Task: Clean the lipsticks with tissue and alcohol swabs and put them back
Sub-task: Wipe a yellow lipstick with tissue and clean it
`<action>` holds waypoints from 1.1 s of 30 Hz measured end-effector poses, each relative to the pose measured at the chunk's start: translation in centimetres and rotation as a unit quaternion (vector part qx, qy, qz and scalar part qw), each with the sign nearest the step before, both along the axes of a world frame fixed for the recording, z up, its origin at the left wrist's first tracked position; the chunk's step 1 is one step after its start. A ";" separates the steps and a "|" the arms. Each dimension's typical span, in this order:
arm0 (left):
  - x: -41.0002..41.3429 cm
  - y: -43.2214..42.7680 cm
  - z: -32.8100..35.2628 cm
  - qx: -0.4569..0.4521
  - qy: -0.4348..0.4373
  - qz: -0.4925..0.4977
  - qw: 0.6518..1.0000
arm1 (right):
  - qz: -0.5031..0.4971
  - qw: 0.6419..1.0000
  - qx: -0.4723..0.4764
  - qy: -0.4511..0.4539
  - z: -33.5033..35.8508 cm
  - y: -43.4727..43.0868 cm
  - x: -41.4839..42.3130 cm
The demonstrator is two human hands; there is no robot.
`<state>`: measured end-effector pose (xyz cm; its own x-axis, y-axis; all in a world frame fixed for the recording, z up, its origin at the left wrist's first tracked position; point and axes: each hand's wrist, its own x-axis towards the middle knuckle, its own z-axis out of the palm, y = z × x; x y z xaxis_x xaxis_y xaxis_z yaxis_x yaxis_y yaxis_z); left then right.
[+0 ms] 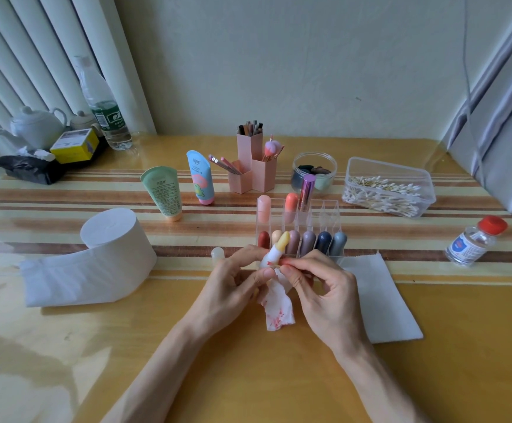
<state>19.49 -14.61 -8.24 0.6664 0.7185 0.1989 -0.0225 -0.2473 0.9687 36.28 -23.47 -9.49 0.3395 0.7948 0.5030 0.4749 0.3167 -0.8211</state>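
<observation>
The bench (248, 377) carries a striped mat, and the two hands work at its middle. At 9 o'clock from them lies a tissue roll (111, 248) with its tail unrolled toward the near edge. At 2 o'clock a clear box (422, 178) holds a heap of cotton swabs (383, 195). A flat tissue sheet (379, 300) lies at 4 o'clock, just beside the right hand.

At 12 o'clock stands a clear organizer (325, 215). Its front row is filled with six capped lipsticks (308, 242), and its back row holds three more at the left end. Beyond it, a pink holder (250, 166) has three cells: two hold pencils and one holds a fluffy brush. At 1 o'clock a round jar (315, 172) holds dark items that I cannot identify. An alcohol bottle (474, 241) with a red cap stands at 3 o'clock, well apart.

The left hand (233, 288) grips the yellow lipstick (279, 248), uncapped and tilted, together with a red-stained tissue (279, 312) hanging below it. The right hand (318, 297) pinches a thin swab stick (274, 264) between thumb and forefinger, its tip touching the lipstick's base. A pale cap (217, 254) stands at 10 o'clock, just beside the left hand.
</observation>
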 end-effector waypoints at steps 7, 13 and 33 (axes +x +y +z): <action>-0.3 0.5 0.0 -0.030 -0.025 0.078 0.996 | 0.002 1.000 -0.001 0.007 0.0 0.0 0.0; -0.4 0.5 -0.3 -0.026 -0.025 0.028 0.999 | 0.004 1.000 -0.003 0.012 0.1 -0.1 0.0; -0.1 0.3 -0.2 -0.025 -0.045 0.051 0.997 | 0.004 1.000 -0.002 0.007 0.1 -0.2 0.0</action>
<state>19.42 -14.28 -8.40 0.5706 0.7921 0.2168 -0.0862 -0.2048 0.9750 36.23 -23.64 -9.35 0.3394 0.7999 0.4949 0.4604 0.3176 -0.8290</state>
